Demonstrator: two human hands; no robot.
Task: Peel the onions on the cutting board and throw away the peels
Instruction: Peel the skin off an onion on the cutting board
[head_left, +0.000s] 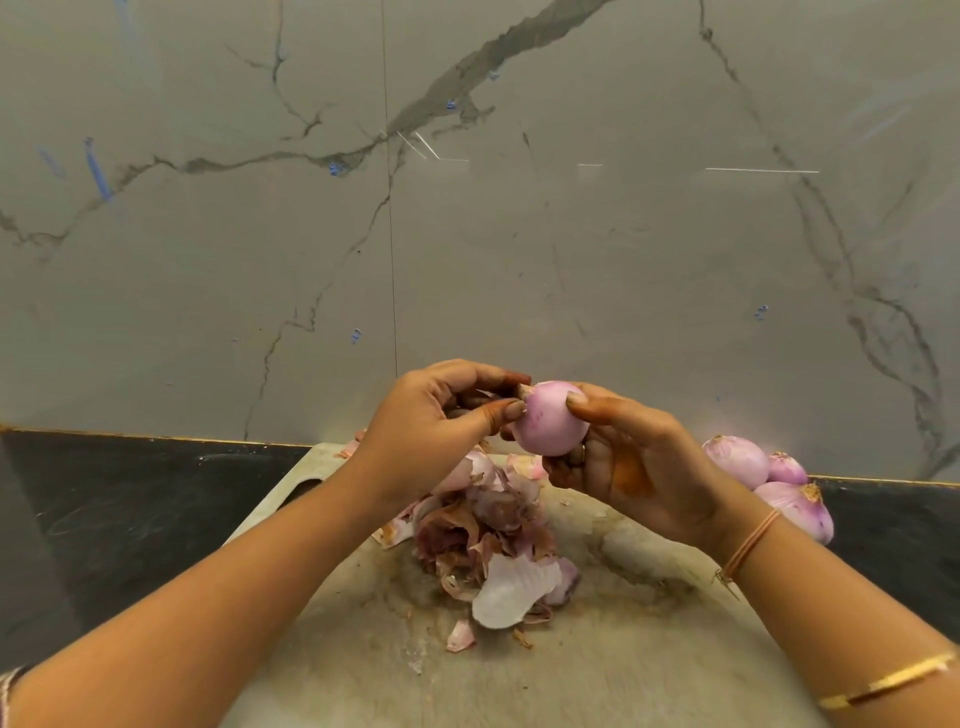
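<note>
Mid-peel: right hand (634, 467) grip clamped round onion (550, 421), left hand (431, 421) pinching its tip; next, likely pull that end off.

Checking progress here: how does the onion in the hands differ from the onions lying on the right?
The held onion is lifted, gripped by the right hand while the left hand pinches its tip; the onions on the right lie clustered, untouched. The held onion looks smooth; the onions on the right show brown dry tufts. All are pale pink-purple.
</note>
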